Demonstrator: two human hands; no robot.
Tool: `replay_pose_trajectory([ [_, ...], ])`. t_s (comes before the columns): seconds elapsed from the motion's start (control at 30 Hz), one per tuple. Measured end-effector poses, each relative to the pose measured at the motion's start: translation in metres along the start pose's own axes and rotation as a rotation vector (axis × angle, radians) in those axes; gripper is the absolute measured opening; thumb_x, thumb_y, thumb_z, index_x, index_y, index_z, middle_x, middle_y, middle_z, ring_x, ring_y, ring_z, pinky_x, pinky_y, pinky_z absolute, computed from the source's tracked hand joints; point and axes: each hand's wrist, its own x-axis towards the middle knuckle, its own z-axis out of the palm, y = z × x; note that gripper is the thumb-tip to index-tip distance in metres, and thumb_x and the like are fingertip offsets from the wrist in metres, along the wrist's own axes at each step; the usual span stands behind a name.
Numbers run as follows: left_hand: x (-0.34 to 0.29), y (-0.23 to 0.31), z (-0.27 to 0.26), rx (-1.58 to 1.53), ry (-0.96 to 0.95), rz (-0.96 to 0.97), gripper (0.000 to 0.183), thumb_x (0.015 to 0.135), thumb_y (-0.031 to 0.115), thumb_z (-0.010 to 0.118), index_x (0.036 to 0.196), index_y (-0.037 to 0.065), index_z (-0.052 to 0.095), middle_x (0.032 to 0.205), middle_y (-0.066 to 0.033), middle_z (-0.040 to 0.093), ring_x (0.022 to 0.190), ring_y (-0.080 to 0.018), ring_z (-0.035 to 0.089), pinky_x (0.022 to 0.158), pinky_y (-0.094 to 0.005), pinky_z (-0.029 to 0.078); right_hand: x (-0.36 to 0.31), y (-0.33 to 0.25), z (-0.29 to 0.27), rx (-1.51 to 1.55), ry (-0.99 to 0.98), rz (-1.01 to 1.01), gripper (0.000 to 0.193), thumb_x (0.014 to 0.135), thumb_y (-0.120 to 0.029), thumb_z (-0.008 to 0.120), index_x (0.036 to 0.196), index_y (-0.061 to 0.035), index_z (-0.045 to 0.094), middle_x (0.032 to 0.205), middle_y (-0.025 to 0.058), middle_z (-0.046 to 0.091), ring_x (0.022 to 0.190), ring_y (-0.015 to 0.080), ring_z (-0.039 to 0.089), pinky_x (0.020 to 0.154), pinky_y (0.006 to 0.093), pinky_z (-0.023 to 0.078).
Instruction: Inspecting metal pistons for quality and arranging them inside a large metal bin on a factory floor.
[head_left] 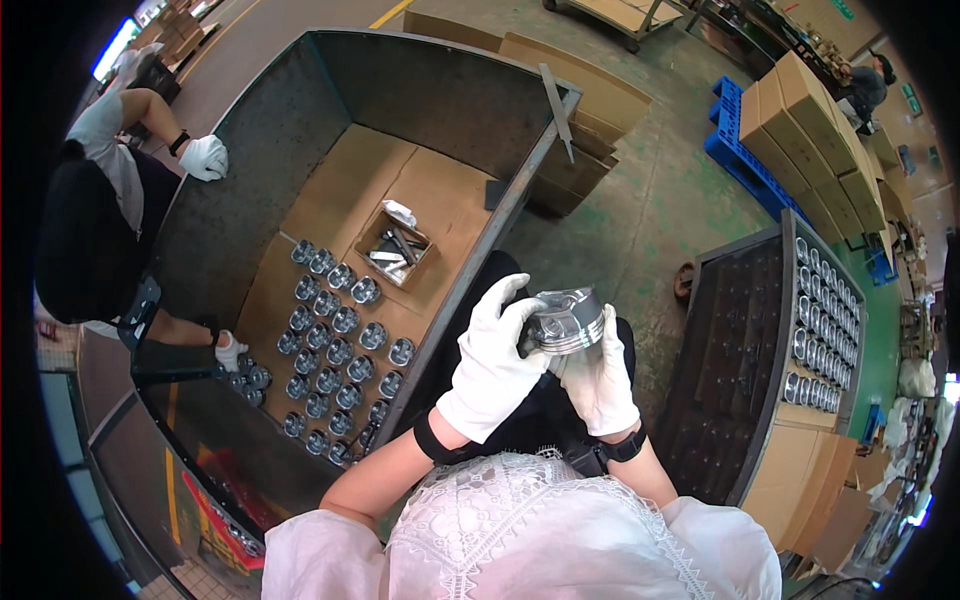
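Workshop flr [660, 185] w/ blue pallet [737, 158] & stacked ctns [805, 125], upper R. Head view: metal piston [566, 322] held btwn L hand [492, 372] & R hand [600, 385], both white-gloved, just R of big metal bin [440, 95]; L clamped on its L side, R on its R. Bin has rows of pistons [339, 352] + small box [414, 275]; co-worker's gloved hand [205, 158] on L rim.

We see one engine piston [566, 322], bright silvery metal, short and round, held up tilted between the left hand [497, 360] and the right hand [598, 385], its ring grooves [577, 338] banding the near side and its skirt [570, 301], with a darker recess, turned toward the far side
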Motion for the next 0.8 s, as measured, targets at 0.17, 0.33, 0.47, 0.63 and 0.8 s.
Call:
replay_pose_trajectory([
  [0.17, -0.002, -0.002, 0.003, -0.003, 0.029, 0.015, 0.049, 0.066, 0.003, 0.077, 0.114, 0.004, 0.064, 0.136, -0.0174, 0.055, 0.12, -0.035, 0.061, 0.098, -0.0408, 0.054, -0.001, 0.001, -0.002, -0.022, -0.011, -0.02, 0.046, 0.104, -0.048, 0.049, 0.133, -0.0118, 0.049, 0.134, 0.0124, 0.058, 0.11, 0.0286, 0.063, 0.092, 0.0483, 0.054],
  [0.33, -0.002, 0.002, 0.007, -0.06, 0.091, 0.018, 0.054, 0.065, 0.001, 0.078, 0.115, 0.002, 0.059, 0.136, -0.0191, 0.054, 0.122, -0.0353, 0.059, 0.099, -0.0411, 0.052, 0.002, 0.016, -0.004, -0.214, 0.137, -0.227, 0.043, 0.1, -0.03, 0.065, 0.135, -0.0126, 0.047, 0.128, 0.0081, 0.057, 0.112, 0.0196, 0.061, 0.091, 0.0401, 0.055],
  [0.47, -0.004, 0.0, 0.006, -0.085, 0.134, 0.063, 0.056, 0.065, -0.001, 0.079, 0.115, 0.002, 0.053, 0.133, -0.0196, 0.055, 0.119, -0.0356, 0.059, 0.097, -0.0405, 0.052, 0.009, 0.03, -0.01, -0.45, 0.217, -0.347, 0.047, 0.093, -0.003, 0.068, 0.134, -0.0093, 0.047, 0.122, 0.0031, 0.055, 0.106, 0.0126, 0.057, 0.093, 0.0293, 0.051],
  [0.63, -0.004, -0.007, 0.009, -0.097, 0.184, 0.125, 0.055, 0.071, 0.001, 0.078, 0.118, 0.002, 0.051, 0.13, -0.0223, 0.055, 0.11, -0.0389, 0.063, 0.086, -0.0416, 0.057, 0.007, 0.032, -0.001, -0.565, 0.245, -0.366, 0.055, 0.087, 0.0, 0.073, 0.134, -0.0079, 0.047, 0.121, 0.0035, 0.053, 0.106, 0.0117, 0.056, 0.092, 0.0269, 0.051],
  [0.8, -0.005, -0.009, 0.011, -0.106, 0.176, 0.075, 0.056, 0.068, -0.001, 0.082, 0.115, 0.003, 0.051, 0.129, -0.018, 0.055, 0.114, -0.032, 0.06, 0.092, -0.0379, 0.053, 0.008, 0.033, 0.002, -0.615, 0.232, -0.398, 0.058, 0.085, 0.0, 0.075, 0.135, -0.0069, 0.046, 0.122, 0.0046, 0.053, 0.108, 0.0132, 0.056, 0.091, 0.0275, 0.052],
])
